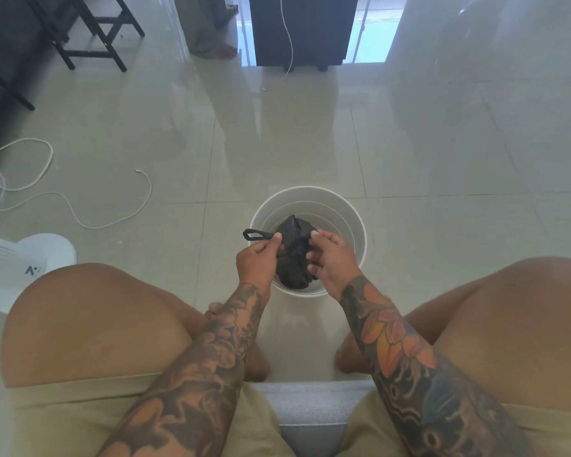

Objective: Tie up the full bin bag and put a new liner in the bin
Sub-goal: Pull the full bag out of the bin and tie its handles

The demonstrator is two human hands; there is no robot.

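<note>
Head view: black bag point(294, 255) upright, handle loop point(254, 234) leftward.

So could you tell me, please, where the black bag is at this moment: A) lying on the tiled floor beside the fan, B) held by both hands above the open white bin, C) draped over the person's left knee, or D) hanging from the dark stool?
B: the left hand and the right hand each pinch the black bag, which hangs over the mouth of the white bin.

Only a small grey logo on white fan base point(33, 269), not legible.
</note>
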